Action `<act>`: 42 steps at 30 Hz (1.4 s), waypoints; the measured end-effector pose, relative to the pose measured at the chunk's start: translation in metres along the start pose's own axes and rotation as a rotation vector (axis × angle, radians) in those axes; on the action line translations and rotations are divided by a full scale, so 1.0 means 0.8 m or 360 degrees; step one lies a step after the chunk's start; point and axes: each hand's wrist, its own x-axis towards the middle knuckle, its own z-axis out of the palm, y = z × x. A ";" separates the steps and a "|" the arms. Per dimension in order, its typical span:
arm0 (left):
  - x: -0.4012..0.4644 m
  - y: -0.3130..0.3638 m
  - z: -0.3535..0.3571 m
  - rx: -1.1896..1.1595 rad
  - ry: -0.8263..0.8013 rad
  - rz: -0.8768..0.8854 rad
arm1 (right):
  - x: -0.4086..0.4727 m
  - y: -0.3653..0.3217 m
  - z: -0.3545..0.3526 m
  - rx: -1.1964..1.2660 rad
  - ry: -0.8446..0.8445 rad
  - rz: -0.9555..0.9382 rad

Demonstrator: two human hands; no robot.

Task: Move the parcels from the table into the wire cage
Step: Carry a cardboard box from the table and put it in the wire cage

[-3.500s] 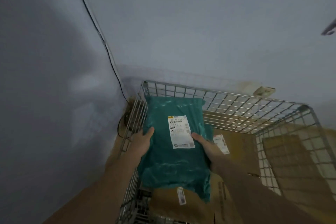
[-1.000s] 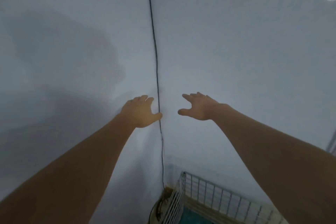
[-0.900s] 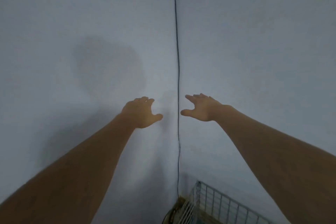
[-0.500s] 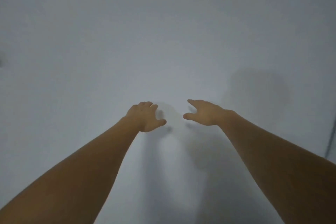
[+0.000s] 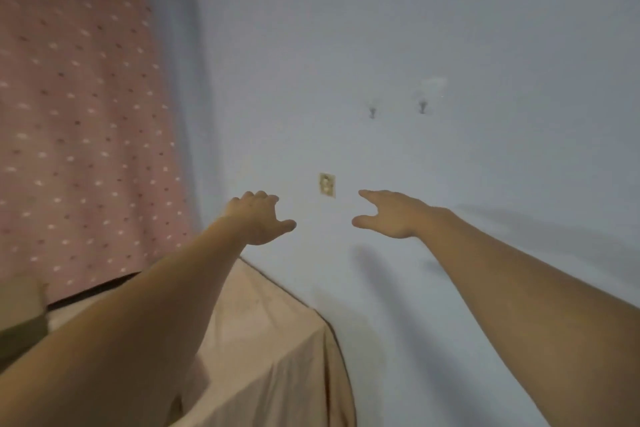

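Both hands, left hand (image 5: 258, 218) and right hand (image 5: 389, 215), reach empty with loosely spread fingers over the cloth-covered table (image 5: 273, 340), likely for another parcel.

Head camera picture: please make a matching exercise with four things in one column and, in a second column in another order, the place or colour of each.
Things:
1. curtain
2. tablecloth
3. wall plate
4. two hooks

Descriptions:
a. small, on the wall between the two open hands (left hand, right hand)
b. pink with dots, on the left
c. high on the wall, side by side
d. beige, draped over the table corner

Pairs: 1-b, 2-d, 3-a, 4-c
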 end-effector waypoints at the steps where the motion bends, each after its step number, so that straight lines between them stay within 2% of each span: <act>1: -0.004 -0.026 0.002 -0.0001 0.0010 -0.0070 | 0.020 -0.021 0.006 -0.0003 -0.0014 -0.0067; 7: -0.035 -0.143 0.018 0.0007 -0.0018 -0.0464 | 0.116 -0.128 0.042 0.0008 -0.0090 -0.0470; 14: -0.091 -0.226 0.026 0.0040 -0.0013 -0.0921 | 0.193 -0.238 0.088 -0.0035 -0.0209 -0.0921; 21: -0.133 -0.308 0.050 0.0096 -0.0073 -0.1180 | 0.237 -0.353 0.158 -0.0021 -0.0329 -0.1196; 26: -0.130 -0.364 0.079 0.0095 -0.0124 -0.1200 | 0.276 -0.422 0.206 -0.0031 -0.0386 -0.1231; 31: -0.081 -0.422 0.121 0.0105 -0.0167 -0.1114 | 0.328 -0.462 0.257 -0.0016 -0.0466 -0.1204; 38: -0.003 -0.457 0.205 0.0107 -0.0344 -0.0972 | 0.406 -0.451 0.348 -0.0102 -0.0527 -0.1121; 42: 0.020 -0.463 0.281 -0.0036 -0.0518 -0.0951 | 0.439 -0.440 0.420 -0.0132 -0.0763 -0.1040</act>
